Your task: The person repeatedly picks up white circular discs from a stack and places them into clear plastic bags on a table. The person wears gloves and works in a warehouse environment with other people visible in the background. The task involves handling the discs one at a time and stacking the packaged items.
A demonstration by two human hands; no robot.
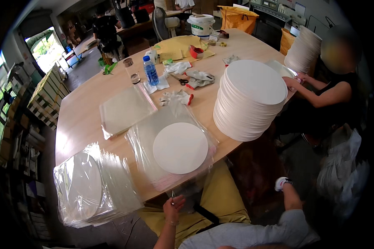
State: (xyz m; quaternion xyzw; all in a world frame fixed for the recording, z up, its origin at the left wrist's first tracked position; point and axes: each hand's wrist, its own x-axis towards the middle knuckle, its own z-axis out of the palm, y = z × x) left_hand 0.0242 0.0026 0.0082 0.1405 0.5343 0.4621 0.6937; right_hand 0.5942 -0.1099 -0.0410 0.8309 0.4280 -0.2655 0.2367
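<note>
My left hand (174, 207) is bare and hangs just off the table's near edge, below the clear plastic bags. Its fingers close around a small, thin, pale thing too small to make out. My right hand (282, 183), in a white glove, is out to the right, away from the table; its fingers are blurred. One white round board (180, 148) lies flat on a pile of clear plastic bags (143, 137) in front of me. To its right rises a tall stack of the same round boards (253, 83). Bagged round boards (77, 186) are piled at the near left corner.
More clear bags (124, 108) lie further back. Beyond them are a blue-capped bottle (150, 71), work gloves (176, 97), scissors (183, 81), tape rolls and yellow paper (174, 45). A co-worker (336, 91) sits at the right beside another board stack (302, 50).
</note>
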